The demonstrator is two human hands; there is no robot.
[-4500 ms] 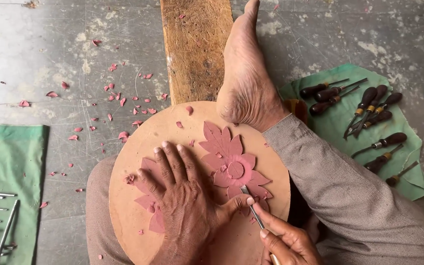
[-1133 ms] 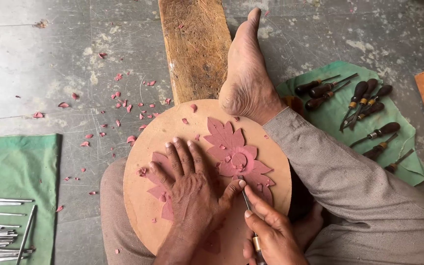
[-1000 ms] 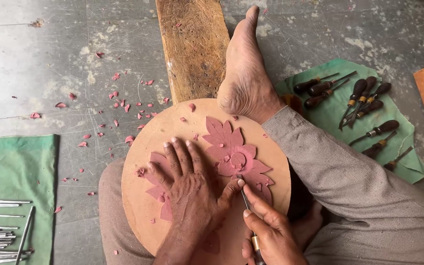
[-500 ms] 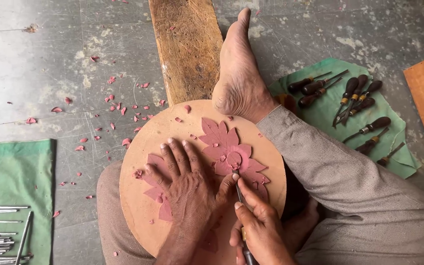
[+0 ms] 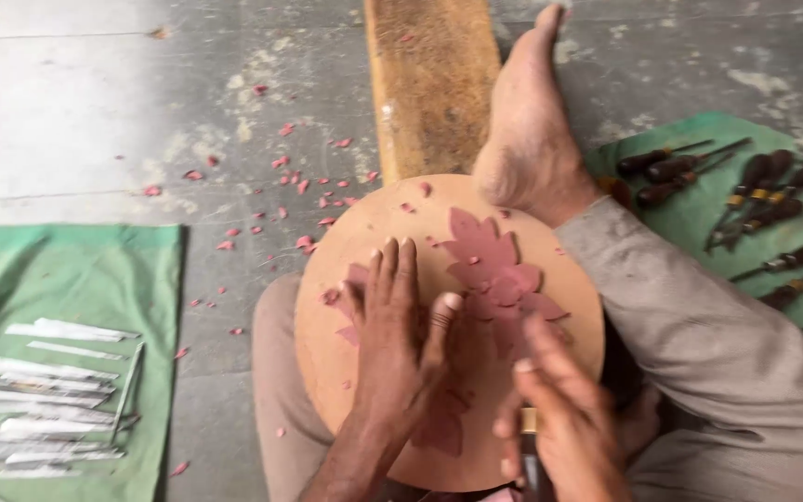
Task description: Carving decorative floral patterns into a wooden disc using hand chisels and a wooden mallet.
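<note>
Pressing flat, fingers spread, the left hand steadies the disc; a tool is gripped by the right hand. Petals judged soft, easily marred; best held by the rim.

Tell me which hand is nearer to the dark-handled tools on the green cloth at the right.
Right. The right hand sits at the disc's lower right edge, on the side of the dark-handled tools. The left hand lies flat mid-disc, farther away.

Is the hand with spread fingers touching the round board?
Touching. The head view shows the left hand lying flat, palm down, on the round board, its fingers pressed against the reddish leaf-shaped cutout.
</note>
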